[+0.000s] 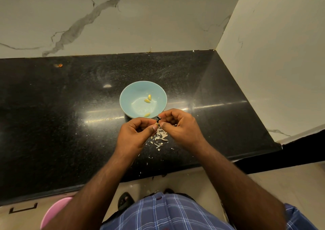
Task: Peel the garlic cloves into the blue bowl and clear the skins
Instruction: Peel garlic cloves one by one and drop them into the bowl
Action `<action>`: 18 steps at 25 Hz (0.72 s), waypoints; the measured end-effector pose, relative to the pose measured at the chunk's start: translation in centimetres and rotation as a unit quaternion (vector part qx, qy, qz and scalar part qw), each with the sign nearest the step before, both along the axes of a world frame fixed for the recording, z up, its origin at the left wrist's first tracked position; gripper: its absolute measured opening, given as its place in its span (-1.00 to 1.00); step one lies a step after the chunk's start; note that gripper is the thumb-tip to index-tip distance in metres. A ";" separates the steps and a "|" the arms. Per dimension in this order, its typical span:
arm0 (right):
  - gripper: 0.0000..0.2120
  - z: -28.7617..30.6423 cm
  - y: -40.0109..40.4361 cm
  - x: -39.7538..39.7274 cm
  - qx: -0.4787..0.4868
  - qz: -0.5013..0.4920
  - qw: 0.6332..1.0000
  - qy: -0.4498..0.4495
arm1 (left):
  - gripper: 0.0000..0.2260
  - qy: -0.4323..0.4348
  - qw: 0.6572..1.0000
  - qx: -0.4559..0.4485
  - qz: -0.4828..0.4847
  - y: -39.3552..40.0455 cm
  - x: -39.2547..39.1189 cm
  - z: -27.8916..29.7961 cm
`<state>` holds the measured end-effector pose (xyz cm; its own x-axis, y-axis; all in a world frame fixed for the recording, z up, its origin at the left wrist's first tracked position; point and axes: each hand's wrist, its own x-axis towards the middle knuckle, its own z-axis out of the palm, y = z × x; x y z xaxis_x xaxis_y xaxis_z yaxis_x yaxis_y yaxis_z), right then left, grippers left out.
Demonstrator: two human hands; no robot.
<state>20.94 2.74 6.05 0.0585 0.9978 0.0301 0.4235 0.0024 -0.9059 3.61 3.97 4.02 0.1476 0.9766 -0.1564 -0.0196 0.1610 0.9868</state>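
A blue bowl (133,96) stands on the black counter and holds three peeled yellow garlic cloves (147,100). Just in front of the bowl, my left hand (136,133) and my right hand (179,126) meet with curled fingers. Between their fingertips they pinch a small garlic clove (157,123), mostly hidden by my thumbs. A heap of white garlic skins (161,136) lies on the counter under my hands, with scattered flakes trailing toward the front edge.
The black granite counter (70,115) ends at a marble wall behind and a marble side wall (272,62) on the right. A pink round object (54,212) sits low at the left, below the counter's front edge. A small orange speck (59,65) lies at the counter's back left.
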 end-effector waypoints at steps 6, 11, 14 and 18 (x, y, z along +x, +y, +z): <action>-0.77 -0.2 0.2 0.0 -0.004 0.013 1.000 0.003 | -0.88 0.069 0.997 0.039 -0.022 -0.2 0.0 0.3; -0.74 -0.1 0.1 -0.2 0.030 0.032 0.997 -0.060 | -0.85 0.101 0.992 0.061 -0.040 -0.3 0.0 0.2; -0.74 -0.3 0.1 -0.6 0.063 0.051 0.990 -0.112 | -0.86 0.107 0.991 0.069 -0.039 -0.4 0.1 0.2; -0.83 -0.3 0.3 -0.4 0.031 0.048 0.994 -0.097 | -0.83 0.061 0.996 0.053 -0.033 0.0 0.2 0.1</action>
